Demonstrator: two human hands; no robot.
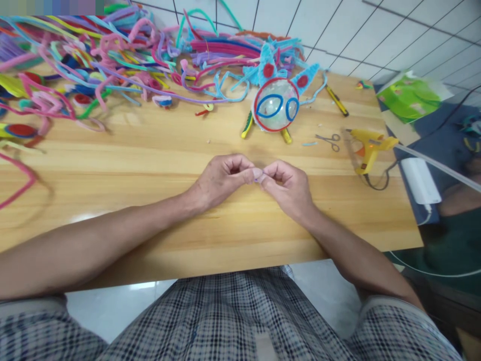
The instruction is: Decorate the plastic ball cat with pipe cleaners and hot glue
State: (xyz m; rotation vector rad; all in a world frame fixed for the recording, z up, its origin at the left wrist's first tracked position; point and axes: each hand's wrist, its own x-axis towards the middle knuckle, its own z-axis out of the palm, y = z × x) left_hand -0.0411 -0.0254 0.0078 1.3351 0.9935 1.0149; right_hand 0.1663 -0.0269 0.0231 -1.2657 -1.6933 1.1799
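Observation:
Over the middle of the wooden table (158, 173), my left hand (227, 178) and my right hand (287, 188) meet fingertip to fingertip. Both are closed in a pinch around a small purple piece (257, 179), mostly covered by the fingers; its kind is too small to make out. Just beyond them lies a round figure (277, 106) with a red rim, two blue rings and light blue fuzzy ears with red spots. Yellow-green handles (247, 125) stick out from under it.
Many coloured pipe cleaners (112, 55) are heaped at the back left. To the right are scissors (330, 142), a yellow cutter knife (337, 101) and a yellow glue gun (370, 148) with its cord. A green packet (409, 98) and a white box (421, 180) sit past the table's right edge.

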